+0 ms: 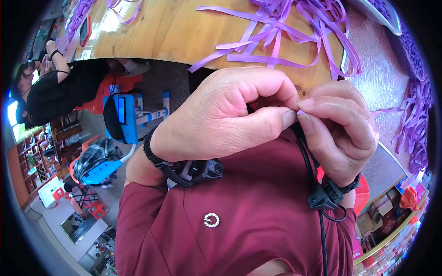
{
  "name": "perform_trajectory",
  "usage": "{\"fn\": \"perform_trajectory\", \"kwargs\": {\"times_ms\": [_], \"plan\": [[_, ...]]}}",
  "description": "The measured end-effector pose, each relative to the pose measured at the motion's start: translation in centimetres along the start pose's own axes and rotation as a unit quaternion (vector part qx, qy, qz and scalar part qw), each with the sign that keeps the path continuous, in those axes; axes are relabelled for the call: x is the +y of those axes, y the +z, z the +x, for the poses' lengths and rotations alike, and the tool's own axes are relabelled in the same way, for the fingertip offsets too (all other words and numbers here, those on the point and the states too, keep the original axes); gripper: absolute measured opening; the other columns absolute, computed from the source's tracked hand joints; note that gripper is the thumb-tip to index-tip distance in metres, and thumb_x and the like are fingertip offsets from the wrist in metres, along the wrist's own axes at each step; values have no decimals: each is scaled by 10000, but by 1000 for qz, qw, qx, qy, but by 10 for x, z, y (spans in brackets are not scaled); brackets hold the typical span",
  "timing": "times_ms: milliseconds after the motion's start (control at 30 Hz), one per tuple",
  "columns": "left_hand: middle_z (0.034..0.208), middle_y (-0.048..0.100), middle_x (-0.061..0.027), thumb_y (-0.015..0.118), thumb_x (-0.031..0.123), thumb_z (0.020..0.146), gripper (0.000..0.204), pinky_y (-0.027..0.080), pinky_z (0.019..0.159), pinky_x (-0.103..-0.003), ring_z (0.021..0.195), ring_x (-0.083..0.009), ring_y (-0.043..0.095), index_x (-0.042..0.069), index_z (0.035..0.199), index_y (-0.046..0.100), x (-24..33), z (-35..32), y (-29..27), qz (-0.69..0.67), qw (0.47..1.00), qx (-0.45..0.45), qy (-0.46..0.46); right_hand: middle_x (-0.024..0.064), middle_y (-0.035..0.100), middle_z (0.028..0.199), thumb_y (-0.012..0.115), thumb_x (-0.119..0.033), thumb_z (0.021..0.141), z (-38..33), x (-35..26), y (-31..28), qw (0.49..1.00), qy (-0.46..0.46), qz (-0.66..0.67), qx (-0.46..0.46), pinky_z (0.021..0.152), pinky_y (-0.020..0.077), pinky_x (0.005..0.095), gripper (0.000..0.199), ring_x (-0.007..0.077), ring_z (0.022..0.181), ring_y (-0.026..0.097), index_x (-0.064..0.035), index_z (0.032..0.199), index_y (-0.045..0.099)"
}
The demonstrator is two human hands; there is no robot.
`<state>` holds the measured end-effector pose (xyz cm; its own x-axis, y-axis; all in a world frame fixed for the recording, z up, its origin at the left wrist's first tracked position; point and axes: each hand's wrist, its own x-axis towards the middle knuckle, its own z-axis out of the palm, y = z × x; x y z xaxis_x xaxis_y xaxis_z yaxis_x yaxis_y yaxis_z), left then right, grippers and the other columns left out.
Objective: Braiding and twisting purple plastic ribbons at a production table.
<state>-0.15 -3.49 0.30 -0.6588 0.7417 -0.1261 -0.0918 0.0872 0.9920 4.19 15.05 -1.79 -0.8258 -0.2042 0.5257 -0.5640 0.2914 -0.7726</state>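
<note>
My left hand (230, 112) and my right hand (343, 131) meet fingertip to fingertip in front of my chest, by the table's near edge. Between the fingertips a tiny bit of purple ribbon (300, 112) shows; the rest of it there is covered by my fingers. My right thumb and forefinger pinch this bit. The left thumb and forefinger are closed right against it, their tips touching the same spot. A thin purple strip (389, 110) comes out beyond the right hand, toward the ribbons on the right.
Loose purple ribbons (276, 32) lie heaped on the wooden table (156, 34). More ribbons (414, 124) hang at the right, below a tray (384, 18). On the left are a blue chair (125, 117) and another person (50, 92) seated at the table. Dark cables run down my front.
</note>
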Motion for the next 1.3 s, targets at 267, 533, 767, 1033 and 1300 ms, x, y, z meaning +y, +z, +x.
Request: {"fn": "perform_trajectory", "kwargs": {"times_ms": [267, 533, 767, 1033, 1300], "plan": [[817, 513, -1, 503, 93, 821, 128, 361, 634, -173, 709, -32, 441, 6, 915, 509, 1, 6, 4, -236, 966, -7, -107, 116, 575, 782, 639, 75, 644, -5, -1, -4, 1000, -21, 6, 6, 531, 400, 232, 223, 179, 660, 546, 3, 851, 599], [803, 499, 28, 522, 70, 816, 106, 350, 624, -157, 694, -15, 425, 16, 906, 511, 2, 7, 9, -249, 962, 23, -107, 132, 585, 793, 665, 99, 632, -3, -2, -3, 995, -59, -74, 22, 555, 445, 237, 272, 187, 665, 576, -3, 877, 607], [829, 510, 20, 544, 49, 808, 114, 367, 648, -151, 735, -13, 443, 10, 911, 512, 0, 4, 10, -257, 961, 29, -97, 121, 579, 804, 649, 103, 660, -6, -8, 0, 997, 2, -65, 40, 565, 424, 219, 234, 167, 684, 566, 14, 873, 609], [834, 529, -32, 542, 1, 788, 76, 391, 754, -220, 808, -92, 495, -24, 859, 552, -11, 4, 6, 132, 981, 81, 116, 107, 565, 797, 622, 100, 688, -5, -11, 0, 994, 42, -95, 27, 585, 402, 212, 177, 143, 699, 538, 28, 849, 604], [887, 574, -89, 501, 19, 836, 110, 417, 783, -264, 828, -131, 526, -42, 913, 552, -9, 5, 21, -159, 980, 109, 55, 78, 536, 749, 610, 94, 695, -5, -10, 4, 990, 32, -102, 91, 581, 378, 204, 139, 126, 666, 500, 23, 811, 579]]}}
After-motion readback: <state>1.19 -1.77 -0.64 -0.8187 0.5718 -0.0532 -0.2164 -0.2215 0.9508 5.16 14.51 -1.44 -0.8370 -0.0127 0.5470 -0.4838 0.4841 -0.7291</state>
